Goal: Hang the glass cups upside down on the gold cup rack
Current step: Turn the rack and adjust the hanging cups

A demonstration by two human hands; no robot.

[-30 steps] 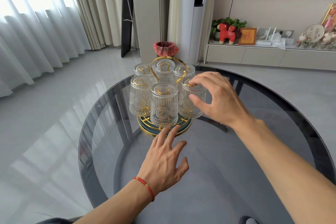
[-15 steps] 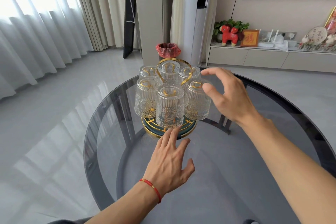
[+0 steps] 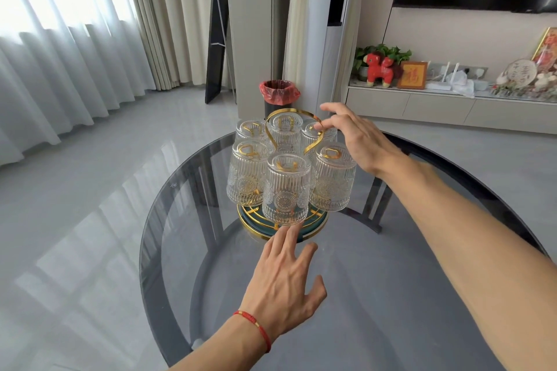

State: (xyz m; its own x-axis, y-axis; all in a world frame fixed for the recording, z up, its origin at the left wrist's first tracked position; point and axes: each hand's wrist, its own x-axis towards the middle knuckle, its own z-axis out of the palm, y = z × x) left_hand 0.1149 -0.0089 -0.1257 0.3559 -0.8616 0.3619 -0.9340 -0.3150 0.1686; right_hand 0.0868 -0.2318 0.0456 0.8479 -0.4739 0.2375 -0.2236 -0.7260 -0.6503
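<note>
The gold cup rack stands on the round dark glass table, its looped gold handle rising in the middle. Several ribbed glass cups hang upside down around it, such as the front cup, the left cup and the right cup. My left hand lies flat on the table, fingertips touching the rack's base rim, holding nothing. My right hand hovers by the handle's right side, fingers apart, fingertips at or just beside the gold loop.
A black bin with a red liner stands on the floor behind the table. A low cabinet with a red toy horse and ornaments runs along the right wall. Curtains hang at the left.
My right hand let go of the right cup, which now hangs on the rack, and moved up to the gold handle. The left hand stayed by the base.
</note>
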